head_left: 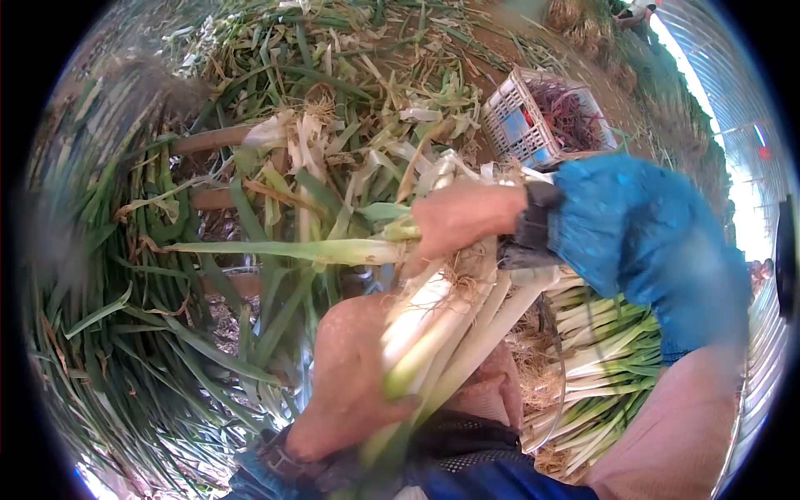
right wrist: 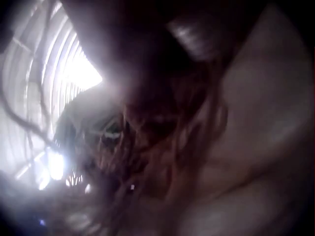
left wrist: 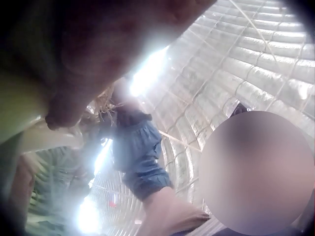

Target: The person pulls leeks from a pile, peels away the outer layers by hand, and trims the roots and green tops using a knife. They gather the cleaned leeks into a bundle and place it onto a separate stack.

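Observation:
In the head view my left hand (head_left: 354, 379) grips a bundle of thick white-and-green stalks (head_left: 450, 333) low down, its thumb across them. At the root end, my right hand (head_left: 467, 218) has its fingers curled on a long green leaf (head_left: 325, 250) that points left. Thin roots (head_left: 457, 287) hang over the bundle just below the right hand. In the left wrist view the left hand (left wrist: 118, 49) lies over a pale stalk (left wrist: 54, 137). The right wrist view is dark and blurred, with roots (right wrist: 133, 152) in front of the hand.
A white crate (head_left: 546, 125) with reddish strands stands at the upper right. Long green leaves (head_left: 108, 283) are heaped on the left, with leaf scraps (head_left: 392, 83) along the top. Stalks (head_left: 604, 358) lie in rows at the right, beside the person's leg (head_left: 675, 417).

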Available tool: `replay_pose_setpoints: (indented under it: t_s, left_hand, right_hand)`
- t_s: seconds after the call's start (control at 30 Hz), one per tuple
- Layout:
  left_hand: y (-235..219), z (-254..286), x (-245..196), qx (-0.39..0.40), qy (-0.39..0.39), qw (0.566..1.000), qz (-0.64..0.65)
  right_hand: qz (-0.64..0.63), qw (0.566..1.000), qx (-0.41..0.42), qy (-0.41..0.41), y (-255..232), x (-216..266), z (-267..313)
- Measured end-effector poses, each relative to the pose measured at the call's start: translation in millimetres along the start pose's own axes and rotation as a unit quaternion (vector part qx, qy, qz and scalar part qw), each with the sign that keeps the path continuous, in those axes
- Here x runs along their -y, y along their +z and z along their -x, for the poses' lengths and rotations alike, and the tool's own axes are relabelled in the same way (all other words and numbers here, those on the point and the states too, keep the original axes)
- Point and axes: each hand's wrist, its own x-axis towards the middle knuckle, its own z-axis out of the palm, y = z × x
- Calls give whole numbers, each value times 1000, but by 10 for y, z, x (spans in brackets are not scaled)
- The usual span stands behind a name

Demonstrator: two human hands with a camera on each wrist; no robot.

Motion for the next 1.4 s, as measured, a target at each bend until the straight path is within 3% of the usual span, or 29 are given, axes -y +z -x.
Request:
replay_pose_setpoints:
  t_s: [0.03,0.17,0.27,0.37,0.43,0.5,0.53,0.57,0.63,0.7,0.77,0.83,0.97,1.0,1.07,1.17,1.23,1.27,1.3,1.4]
  left_hand:
    - [23,18,-26,-2,-1,1000,-5]
    - [103,30,68,-46,5,998,37]
    - [64,1,139,-59,15,998,21]
    - [-25,-45,160,-61,38,997,-5]
    - [-37,-28,154,-61,50,997,15]
    - [-22,25,195,-57,49,997,24]
    - [1,39,213,-54,52,997,15]
    - [-15,28,227,-54,60,997,16]
    - [-69,3,249,-55,77,995,33]
    - [-86,5,242,-49,84,994,48]
    - [-106,-11,203,-37,94,994,44]
    - [-129,-52,169,-22,109,992,55]
    - [-144,-108,89,-23,135,990,35]
    - [-126,-124,88,-19,132,990,38]
    - [-101,-150,118,0,107,993,58]
    - [-137,-198,81,3,98,995,31]
    - [-163,-238,39,13,89,995,30]
    - [-152,-251,43,18,80,996,31]
    - [-143,-264,46,23,70,997,32]
    - [-62,-218,114,37,30,998,40]
  right_hand:
    - [35,996,70,52,-39,76,10]
    - [222,973,-11,-58,164,-88,-281]
    - [108,991,-45,70,-118,-144,-264]
    - [166,975,-121,91,-197,-273,-501]
    - [192,941,-257,113,-657,-645,-524]
    - [363,862,-349,56,-1135,-1029,-389]
    - [357,846,-396,26,-1342,-1345,-381]
    - [242,850,-444,149,-1568,-1547,-246]
    - [219,822,-493,184,-1705,-1716,404]
    - [67,817,-516,250,-1682,-1734,750]
    - [-23,832,-491,258,-1362,-1761,871]
    - [-248,835,-477,119,-767,-1736,688]
    - [-355,874,-329,27,168,-1814,-19]
    - [-405,856,-319,-38,323,-1770,-272]
    - [-505,833,-223,-39,462,-1645,-578]
    - [-360,916,-161,-70,386,-1705,-847]
    - [-209,964,-150,65,308,-1526,-838]
    - [-130,972,-143,131,284,-1459,-822]
    - [-93,981,-150,81,393,-1608,-966]
    - [84,978,-155,110,351,-1411,-877]
